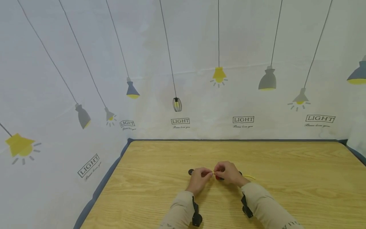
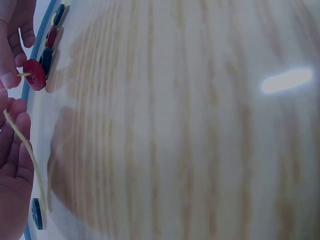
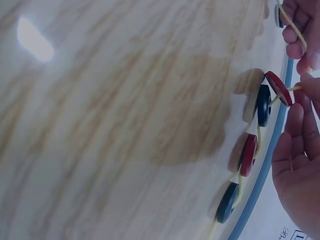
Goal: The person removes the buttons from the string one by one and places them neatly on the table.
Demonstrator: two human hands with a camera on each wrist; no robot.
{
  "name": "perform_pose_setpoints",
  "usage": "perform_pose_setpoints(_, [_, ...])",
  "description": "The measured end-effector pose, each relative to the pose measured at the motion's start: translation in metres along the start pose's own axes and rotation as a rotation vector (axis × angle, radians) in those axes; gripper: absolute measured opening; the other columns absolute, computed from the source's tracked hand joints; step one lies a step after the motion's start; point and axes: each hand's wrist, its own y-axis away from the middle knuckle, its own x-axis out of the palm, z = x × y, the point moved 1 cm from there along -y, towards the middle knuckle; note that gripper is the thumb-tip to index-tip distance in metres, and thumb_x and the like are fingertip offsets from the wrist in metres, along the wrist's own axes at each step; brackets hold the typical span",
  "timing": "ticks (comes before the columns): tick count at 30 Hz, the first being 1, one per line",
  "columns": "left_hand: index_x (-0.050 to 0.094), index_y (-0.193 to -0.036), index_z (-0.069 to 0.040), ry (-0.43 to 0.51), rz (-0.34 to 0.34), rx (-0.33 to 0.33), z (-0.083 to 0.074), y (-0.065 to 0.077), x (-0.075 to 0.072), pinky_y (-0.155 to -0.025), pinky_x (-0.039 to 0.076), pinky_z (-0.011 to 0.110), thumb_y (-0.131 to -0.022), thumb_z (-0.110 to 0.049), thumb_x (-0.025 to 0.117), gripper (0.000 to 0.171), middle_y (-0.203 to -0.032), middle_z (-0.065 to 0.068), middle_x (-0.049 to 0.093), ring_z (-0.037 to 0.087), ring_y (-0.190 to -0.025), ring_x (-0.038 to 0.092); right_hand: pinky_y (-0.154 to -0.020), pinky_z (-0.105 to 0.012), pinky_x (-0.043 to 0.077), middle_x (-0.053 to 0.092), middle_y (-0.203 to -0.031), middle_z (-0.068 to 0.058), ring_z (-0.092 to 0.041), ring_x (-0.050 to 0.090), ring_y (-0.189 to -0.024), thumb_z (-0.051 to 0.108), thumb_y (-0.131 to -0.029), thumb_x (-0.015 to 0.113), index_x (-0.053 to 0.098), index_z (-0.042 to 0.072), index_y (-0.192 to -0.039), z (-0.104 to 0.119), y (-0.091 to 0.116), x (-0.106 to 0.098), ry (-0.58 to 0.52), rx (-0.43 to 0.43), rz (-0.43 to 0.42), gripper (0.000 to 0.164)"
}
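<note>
Fingertip to fingertip, my left hand and right hand pinch a thin yellow cord just above the table. A red button hangs tilted on the cord, close beside my right fingertips. Farther along the same cord stand a dark button, another red button and another dark button, on edge at the tabletop. From my left fingers a loose length of cord droops across the palm in the left wrist view. Near that hand lies a separate dark button.
The wooden table has a blue edge along its back and left side. White sheeting printed with hanging lamps rises behind it. A yellow cord end trails out to the right of my right hand.
</note>
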Motion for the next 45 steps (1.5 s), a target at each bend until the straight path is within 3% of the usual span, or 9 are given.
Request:
perform_pose_setpoints(11, [0.065, -0.085, -0.002, -0.026, -0.027, -0.012, 0.000, 0.000, 0.003, -0.061, 0.044, 0.018, -0.085, -0.013, 0.059, 0.013, -0.075, -0.001, 0.062, 0.003, -0.066, 0.054, -0.059, -0.026, 0.044, 0.060, -0.073, -0.001, -0.013, 0.055, -0.066, 0.004, -0.080, 0.064, 0.061, 0.002, -0.077, -0.002, 0.000, -0.004, -0.005, -0.017, 0.014, 0.005])
perform_pose_setpoints(17, [0.065, -0.084, -0.003, -0.026, -0.046, 0.000, -0.002, 0.000, 0.004, -0.059, 0.043, 0.018, -0.085, -0.011, 0.059, 0.011, -0.072, -0.002, 0.061, 0.002, -0.064, 0.052, -0.063, -0.029, 0.045, 0.060, -0.074, -0.001, -0.013, 0.053, -0.069, 0.002, -0.078, 0.064, 0.061, 0.003, -0.077, -0.005, 0.001, -0.008, 0.030, 0.044, -0.030, 0.003])
perform_pose_setpoints(22, [0.065, -0.084, -0.004, -0.020, -0.046, -0.015, -0.001, 0.001, 0.005, -0.058, 0.043, 0.018, -0.086, -0.012, 0.058, 0.011, -0.073, -0.003, 0.061, 0.003, -0.064, 0.052, -0.066, -0.032, 0.045, 0.061, -0.078, -0.003, -0.016, 0.055, -0.073, 0.002, -0.076, 0.066, 0.065, 0.002, -0.082, -0.010, 0.004, -0.009, 0.087, 0.077, -0.009, 0.006])
perform_pose_setpoints(34, [0.066, -0.083, -0.002, 0.039, -0.090, -0.027, 0.004, 0.001, 0.005, -0.057, 0.043, 0.018, -0.086, -0.012, 0.058, 0.013, -0.073, 0.001, 0.062, 0.005, -0.064, 0.054, -0.062, -0.028, 0.044, 0.062, -0.079, -0.004, -0.016, 0.055, -0.071, 0.004, -0.073, 0.070, 0.066, 0.001, -0.084, -0.012, 0.005, -0.007, 0.151, -0.032, 0.058, 0.012])
perform_pose_setpoints(45, [0.065, -0.085, -0.003, 0.053, -0.092, -0.037, 0.007, 0.001, 0.005, -0.060, 0.042, 0.019, -0.087, -0.015, 0.057, 0.014, -0.074, 0.001, 0.063, 0.005, -0.066, 0.054, -0.065, -0.033, 0.045, 0.061, -0.080, -0.003, -0.017, 0.055, -0.073, 0.006, -0.073, 0.070, 0.066, 0.002, -0.085, -0.011, 0.007, -0.006, 0.164, -0.015, 0.065, 0.013])
